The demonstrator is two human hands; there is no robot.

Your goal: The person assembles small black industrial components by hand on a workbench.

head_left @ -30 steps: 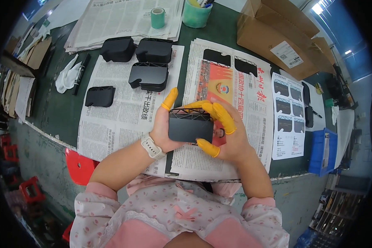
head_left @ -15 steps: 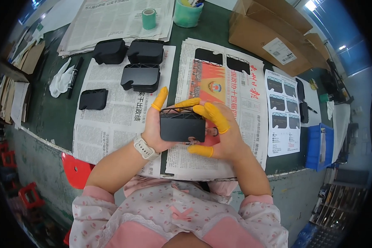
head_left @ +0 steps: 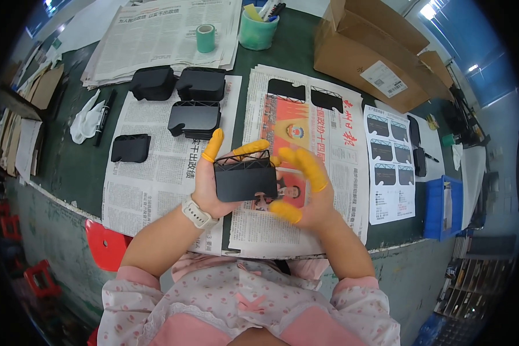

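My left hand holds a thin black plate with an open lattice strip along its far edge and a notch at its near right corner. Yellow finger cots cover its visible fingertips, the thumb standing up beside the plate's left edge. At the plate's right side is my right hand, its yellow-capped fingers and thumb spread apart with nothing held. Beyond my hands stand black plate stacks on newspaper, with a lower stack to their left. Two black plates lie flat on the right newspaper.
A printed sheet with plate pictures lies right of the newspaper, near a blue bin. At the back are a cardboard box, a green pen cup and a green tape roll. A black marker lies left.
My right hand has moved off the plate's right edge and opened. The plate in my left hand has shifted slightly left, and the view has tilted a little.
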